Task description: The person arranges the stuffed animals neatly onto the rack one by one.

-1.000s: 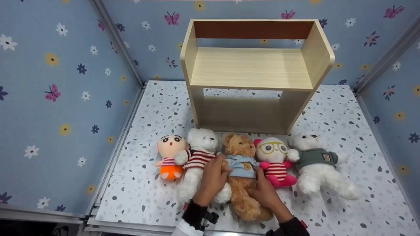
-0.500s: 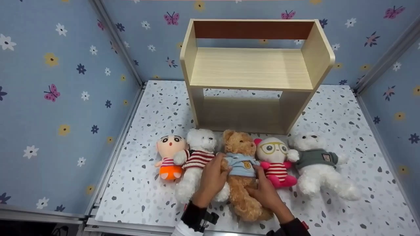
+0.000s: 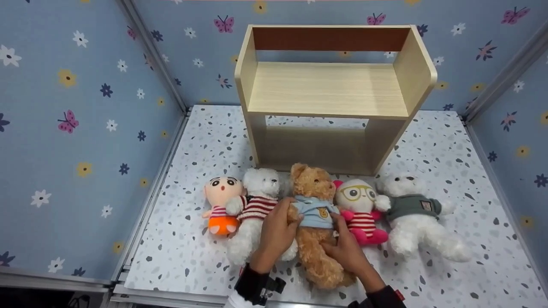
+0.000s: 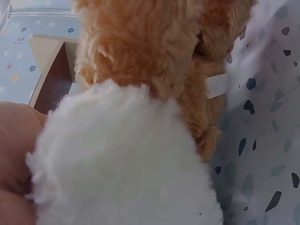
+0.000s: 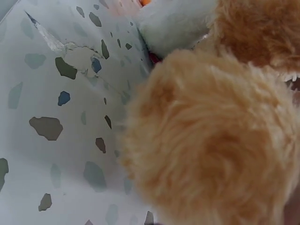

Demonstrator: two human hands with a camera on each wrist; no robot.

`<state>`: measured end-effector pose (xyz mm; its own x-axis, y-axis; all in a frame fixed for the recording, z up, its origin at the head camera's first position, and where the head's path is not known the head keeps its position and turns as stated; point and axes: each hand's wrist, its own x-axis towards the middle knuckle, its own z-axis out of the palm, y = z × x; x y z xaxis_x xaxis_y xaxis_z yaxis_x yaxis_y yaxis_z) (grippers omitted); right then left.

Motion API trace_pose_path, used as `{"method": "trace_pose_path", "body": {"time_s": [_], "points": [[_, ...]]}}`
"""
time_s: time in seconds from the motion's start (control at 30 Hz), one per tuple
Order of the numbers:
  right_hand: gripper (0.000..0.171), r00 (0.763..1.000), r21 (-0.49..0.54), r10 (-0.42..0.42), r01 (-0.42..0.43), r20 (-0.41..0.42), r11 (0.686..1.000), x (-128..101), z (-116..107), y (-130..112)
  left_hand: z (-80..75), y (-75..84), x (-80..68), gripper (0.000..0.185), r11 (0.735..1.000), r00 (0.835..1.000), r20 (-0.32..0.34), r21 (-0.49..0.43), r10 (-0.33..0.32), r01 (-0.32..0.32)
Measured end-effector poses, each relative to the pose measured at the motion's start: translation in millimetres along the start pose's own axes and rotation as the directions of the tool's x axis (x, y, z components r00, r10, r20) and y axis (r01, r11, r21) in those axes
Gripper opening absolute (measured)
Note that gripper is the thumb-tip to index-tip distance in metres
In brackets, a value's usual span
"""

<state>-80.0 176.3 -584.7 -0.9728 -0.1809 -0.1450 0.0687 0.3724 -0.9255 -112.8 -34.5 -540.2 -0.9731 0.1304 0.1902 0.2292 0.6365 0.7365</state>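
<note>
A brown teddy bear [image 3: 316, 201] in a light blue shirt lies in the middle of a row of plush toys on the speckled tabletop [image 3: 205, 141]. My left hand [image 3: 278, 229] grips its left side and my right hand [image 3: 346, 249] grips its right side near the hip. The bear's head is close to the foot of the wooden shelf [image 3: 329, 90]. In the left wrist view the brown bear's fur [image 4: 154, 42] fills the top, with a white plush leg [image 4: 126, 164] in front. The right wrist view shows the brown bear's leg [image 5: 215, 136] close up.
Left of the brown bear lie a white bear in a red-striped shirt [image 3: 257, 205] and a doll in orange shorts [image 3: 220, 201]. To its right are a pink toy with glasses [image 3: 358, 205] and a white bear in a grey-green sweater [image 3: 413, 209]. Blue flowered walls [image 3: 77, 128] enclose the table.
The brown bear has slid a little away from me toward the shelf, its head now higher than its neighbours' heads. Both hands stayed on it and moved with it.
</note>
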Motion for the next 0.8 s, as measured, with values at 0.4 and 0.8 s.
{"method": "trace_pose_path", "body": {"time_s": [0.4,0.8], "points": [[0.081,0.998,0.073,-0.06,0.061,-0.015,0.995,1.4,-1.5,-1.7,-5.5,4.6,-0.3,0.051,0.994,0.999,0.002,-0.101,-0.033,0.033],[0.083,0.997,0.097,-0.056,0.061,-0.049,0.993,0.5,-2.7,-9.4,-6.7,8.4,0.6,0.053,0.993,0.999,-0.027,-0.116,-0.038,0.034]]}}
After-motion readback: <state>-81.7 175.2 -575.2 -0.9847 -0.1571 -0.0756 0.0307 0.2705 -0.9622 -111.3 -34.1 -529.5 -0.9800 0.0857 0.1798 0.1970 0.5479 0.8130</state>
